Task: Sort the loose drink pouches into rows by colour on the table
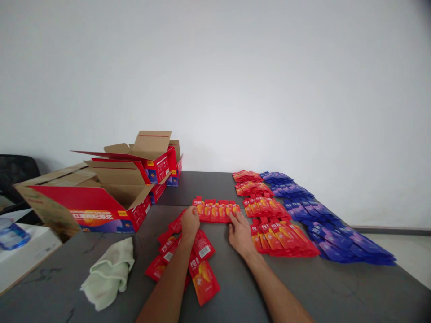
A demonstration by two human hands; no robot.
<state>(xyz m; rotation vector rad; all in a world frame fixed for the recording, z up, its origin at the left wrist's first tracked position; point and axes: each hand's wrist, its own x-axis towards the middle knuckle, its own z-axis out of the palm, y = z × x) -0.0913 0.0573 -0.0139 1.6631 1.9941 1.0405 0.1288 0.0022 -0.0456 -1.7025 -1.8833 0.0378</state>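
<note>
A row of overlapping red pouches (215, 211) with orange fruit prints lies on the dark table in front of me. My left hand (190, 222) is closed at the row's left end, its fingertips on the edge of the leftmost red pouch (198, 207), which sits slightly higher than the others. At the right end, my right hand (241, 234) rests with fingers stretched out, fingertips touching the last pouch. Beneath and around my left forearm is a loose heap of red pouches (204, 279), partly hidden by the arm.
Fanned stacks of red pouches (283, 235) and blue-purple pouches (346, 242) run along the right side. Open red cartons (101, 215) stand at the left. A pale cloth (109, 273) lies near the front left, and a clear blue-tinted container (12, 234) sits on a white box (30, 255).
</note>
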